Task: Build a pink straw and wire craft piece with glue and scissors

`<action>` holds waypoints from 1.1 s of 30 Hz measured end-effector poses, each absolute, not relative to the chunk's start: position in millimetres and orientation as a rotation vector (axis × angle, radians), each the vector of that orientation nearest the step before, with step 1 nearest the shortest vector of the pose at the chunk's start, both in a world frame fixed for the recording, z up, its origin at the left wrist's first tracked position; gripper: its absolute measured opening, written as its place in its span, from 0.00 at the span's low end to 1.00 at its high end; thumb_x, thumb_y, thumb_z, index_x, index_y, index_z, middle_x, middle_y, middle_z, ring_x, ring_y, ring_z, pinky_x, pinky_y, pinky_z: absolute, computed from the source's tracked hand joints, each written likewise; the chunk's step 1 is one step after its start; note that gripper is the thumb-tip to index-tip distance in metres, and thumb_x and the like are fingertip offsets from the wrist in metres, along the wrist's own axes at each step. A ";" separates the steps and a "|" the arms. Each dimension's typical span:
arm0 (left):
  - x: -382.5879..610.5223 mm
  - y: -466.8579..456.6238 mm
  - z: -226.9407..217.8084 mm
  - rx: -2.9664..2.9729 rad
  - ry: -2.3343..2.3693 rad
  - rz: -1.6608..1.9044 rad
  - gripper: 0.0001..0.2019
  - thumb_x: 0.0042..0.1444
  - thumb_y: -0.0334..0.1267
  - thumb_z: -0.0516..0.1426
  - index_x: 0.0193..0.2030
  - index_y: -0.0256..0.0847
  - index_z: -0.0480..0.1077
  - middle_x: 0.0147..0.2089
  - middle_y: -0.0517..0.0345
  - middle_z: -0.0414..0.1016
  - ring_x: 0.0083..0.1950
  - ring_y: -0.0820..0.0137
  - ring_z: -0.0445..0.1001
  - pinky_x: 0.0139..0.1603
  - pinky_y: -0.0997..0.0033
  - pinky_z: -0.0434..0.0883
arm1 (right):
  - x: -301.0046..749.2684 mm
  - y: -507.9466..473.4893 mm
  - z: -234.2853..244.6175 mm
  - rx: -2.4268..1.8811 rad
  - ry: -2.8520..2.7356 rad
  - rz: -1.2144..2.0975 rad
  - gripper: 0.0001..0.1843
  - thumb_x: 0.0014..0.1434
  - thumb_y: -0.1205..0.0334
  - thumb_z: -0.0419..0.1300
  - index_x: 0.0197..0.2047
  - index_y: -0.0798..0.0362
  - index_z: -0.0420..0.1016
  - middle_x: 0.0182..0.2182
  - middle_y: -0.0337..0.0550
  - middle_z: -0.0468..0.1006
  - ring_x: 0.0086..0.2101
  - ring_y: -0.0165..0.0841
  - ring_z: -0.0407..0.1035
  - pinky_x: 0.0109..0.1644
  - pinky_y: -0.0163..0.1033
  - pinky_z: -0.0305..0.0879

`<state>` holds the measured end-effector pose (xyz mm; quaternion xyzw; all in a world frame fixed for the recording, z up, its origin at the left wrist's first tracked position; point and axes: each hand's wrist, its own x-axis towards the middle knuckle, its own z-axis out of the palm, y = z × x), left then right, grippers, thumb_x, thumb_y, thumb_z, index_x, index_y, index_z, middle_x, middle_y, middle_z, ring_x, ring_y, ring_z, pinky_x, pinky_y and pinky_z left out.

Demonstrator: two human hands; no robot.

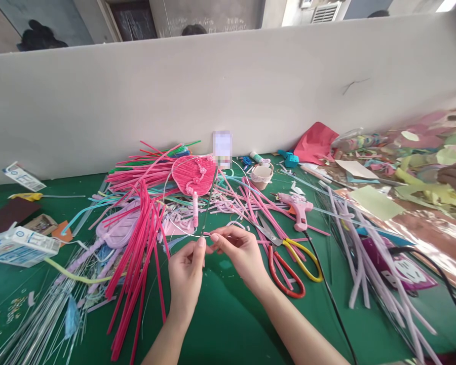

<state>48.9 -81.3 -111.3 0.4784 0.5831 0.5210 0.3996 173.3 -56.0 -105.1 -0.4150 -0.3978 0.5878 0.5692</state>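
Left hand [188,268] and right hand [239,253], fingertips drawn together, pinch a thin white wire-like hoop [190,234] at its lower edge.
Beneath is a smooth green tabletop [228,314]; at 3 o'clock, metal scissors with red and yellow handles [276,240]; at 2, a pink plastic glue gun [301,209]; at 9, fuzzy crimson stems [137,253]; at 12, a ridged, rounded pink fan [182,175] before an upright white partition [228,91].

Your left hand [187,268] and right hand [243,253] pinch a white hoop [192,234] over the desk [228,319], near the scissors [276,241].
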 end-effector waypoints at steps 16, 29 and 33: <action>48.5 -81.4 -112.5 1.204 1.521 1.326 0.22 0.61 0.54 0.56 0.24 0.38 0.71 0.19 0.66 0.52 0.20 0.77 0.51 0.19 0.75 0.50 | 172.8 -56.6 -103.3 -0.965 -0.912 1.391 0.12 0.48 0.53 0.72 0.29 0.54 0.81 0.27 0.41 0.81 0.26 0.29 0.73 0.30 0.34 0.69; 48.2 -82.2 -112.0 1.208 1.537 1.320 0.22 0.60 0.53 0.56 0.22 0.39 0.68 0.19 0.66 0.51 0.20 0.77 0.51 0.20 0.74 0.50 | 173.8 -57.1 -102.1 -0.982 -0.929 1.392 0.13 0.48 0.52 0.71 0.29 0.54 0.81 0.27 0.42 0.80 0.26 0.31 0.74 0.30 0.35 0.70; 48.3 -82.1 -112.0 1.208 1.535 1.323 0.22 0.60 0.53 0.56 0.21 0.39 0.68 0.18 0.66 0.51 0.20 0.77 0.51 0.19 0.74 0.50 | 173.6 -56.8 -103.0 -0.983 -0.933 1.387 0.14 0.48 0.51 0.71 0.30 0.54 0.81 0.27 0.42 0.81 0.26 0.31 0.73 0.31 0.36 0.70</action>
